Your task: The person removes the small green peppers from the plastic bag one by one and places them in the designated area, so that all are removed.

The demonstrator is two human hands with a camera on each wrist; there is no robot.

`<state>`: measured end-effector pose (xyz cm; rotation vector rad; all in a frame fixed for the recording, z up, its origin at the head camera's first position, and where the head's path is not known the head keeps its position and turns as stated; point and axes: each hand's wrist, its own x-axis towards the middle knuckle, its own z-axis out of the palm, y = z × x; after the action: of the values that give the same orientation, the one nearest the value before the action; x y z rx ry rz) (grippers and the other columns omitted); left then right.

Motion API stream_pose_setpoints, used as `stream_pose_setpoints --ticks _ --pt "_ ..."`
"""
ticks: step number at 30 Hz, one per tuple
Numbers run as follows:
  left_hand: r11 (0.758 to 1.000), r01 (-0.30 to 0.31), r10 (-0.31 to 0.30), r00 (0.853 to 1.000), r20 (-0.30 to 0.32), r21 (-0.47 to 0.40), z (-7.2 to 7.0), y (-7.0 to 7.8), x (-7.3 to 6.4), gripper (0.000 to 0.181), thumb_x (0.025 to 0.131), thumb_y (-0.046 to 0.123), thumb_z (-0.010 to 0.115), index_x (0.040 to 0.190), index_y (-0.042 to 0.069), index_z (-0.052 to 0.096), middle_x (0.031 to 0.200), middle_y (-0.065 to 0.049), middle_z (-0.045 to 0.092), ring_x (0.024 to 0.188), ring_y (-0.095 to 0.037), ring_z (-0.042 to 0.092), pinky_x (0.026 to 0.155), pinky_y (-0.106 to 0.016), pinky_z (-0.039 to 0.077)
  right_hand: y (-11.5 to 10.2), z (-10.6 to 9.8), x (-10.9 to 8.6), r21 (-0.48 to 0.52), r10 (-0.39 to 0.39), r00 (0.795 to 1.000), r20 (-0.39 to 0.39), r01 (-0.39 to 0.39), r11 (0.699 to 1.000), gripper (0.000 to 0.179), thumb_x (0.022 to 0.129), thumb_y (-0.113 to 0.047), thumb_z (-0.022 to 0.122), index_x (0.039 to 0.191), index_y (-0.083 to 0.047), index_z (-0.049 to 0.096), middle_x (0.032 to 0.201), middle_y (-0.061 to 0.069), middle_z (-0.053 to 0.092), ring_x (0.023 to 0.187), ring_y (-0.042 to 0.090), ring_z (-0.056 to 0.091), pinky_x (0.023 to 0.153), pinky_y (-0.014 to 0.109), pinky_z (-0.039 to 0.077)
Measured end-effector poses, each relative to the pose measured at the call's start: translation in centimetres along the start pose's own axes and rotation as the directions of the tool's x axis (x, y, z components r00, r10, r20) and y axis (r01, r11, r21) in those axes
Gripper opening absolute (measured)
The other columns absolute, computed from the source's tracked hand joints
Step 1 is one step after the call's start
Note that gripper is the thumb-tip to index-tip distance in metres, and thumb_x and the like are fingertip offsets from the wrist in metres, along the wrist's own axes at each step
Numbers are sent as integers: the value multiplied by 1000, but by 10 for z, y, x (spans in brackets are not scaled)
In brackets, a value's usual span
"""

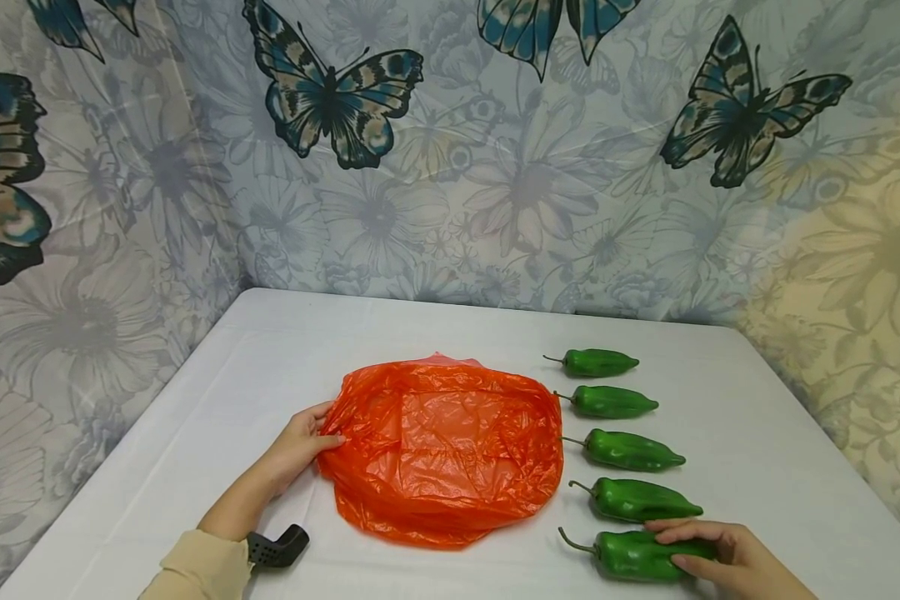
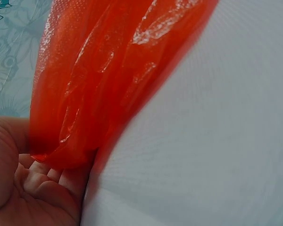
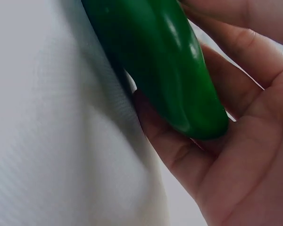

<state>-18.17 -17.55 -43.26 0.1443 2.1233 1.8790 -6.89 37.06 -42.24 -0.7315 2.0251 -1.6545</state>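
A red plastic bag (image 1: 450, 454) lies spread at the middle of the table, its mouth toward me. My left hand (image 1: 300, 442) pinches the bag's left edge between thumb and fingers; in the left wrist view the crinkled red plastic (image 2: 99, 80) runs into that hand (image 2: 42, 183). On the right, several green peppers lie in a column, stems pointing left. The nearest green pepper (image 1: 630, 554) has my right hand (image 1: 720, 550) around its tip end, thumb on the near side. In the right wrist view, the pepper (image 3: 165, 70) rests against the fingers of the hand (image 3: 245, 141).
Farther up the column are another pepper (image 1: 641, 500), one behind it (image 1: 630, 450), and two more toward the back. A black curved piece (image 1: 279, 547) sits at my left wrist. The white-covered table (image 1: 195, 400) meets butterfly-patterned cloth (image 1: 450, 208) at the back and sides.
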Motion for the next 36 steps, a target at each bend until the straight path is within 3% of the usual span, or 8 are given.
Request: stream_pose_setpoints --ticks 3,8,17,23,26,36 --pt "1000 -5 5 1000 3 -4 0 -1 0 63 88 -2 53 143 -10 22 141 -30 37 107 -14 59 84 -25 54 -1 0 -1 10 46 999 -16 -46 999 34 92 10 41 122 6 56 130 -16 56 118 -12 43 89 8 42" --pt "1000 -10 10 1000 8 -6 -1 -1 0 63 88 -2 53 142 -10 22 141 -30 37 105 -13 59 83 -24 54 -2 1 -1 -2 56 998 -28 -57 998 34 92 10 42 123 6 55 129 -17 56 117 -12 44 88 9 43" --pt "1000 -1 1 1000 3 -8 -1 0 0 63 88 -1 54 143 -8 23 141 -30 38 104 -13 60 83 -25 54 2 2 -1 -46 -91 996 10 91 995 40 86 20 42 120 4 58 128 -6 60 117 -2 51 89 12 46" --pt "1000 -6 6 1000 4 -7 -1 -1 1 63 88 -1 53 142 -9 23 140 -30 38 101 -10 61 82 -24 54 -2 4 -2 -67 -1 1000 -3 1 998 39 88 14 46 124 4 55 129 -10 58 118 -7 48 89 10 43" --pt "1000 -11 11 1000 5 -11 -2 -1 1 63 88 -2 53 142 -9 23 140 -31 38 98 -8 61 81 -23 54 -3 5 -2 -73 5 1000 3 -4 997 40 88 14 47 126 5 54 130 -11 57 117 -7 48 88 10 44" --pt "1000 -11 11 1000 1 -5 -2 -2 2 63 87 -3 52 143 -10 22 141 -30 37 101 -9 60 82 -23 54 -1 2 -1 38 -52 996 78 49 998 43 88 18 40 129 9 48 135 -7 54 122 -4 46 93 12 43"
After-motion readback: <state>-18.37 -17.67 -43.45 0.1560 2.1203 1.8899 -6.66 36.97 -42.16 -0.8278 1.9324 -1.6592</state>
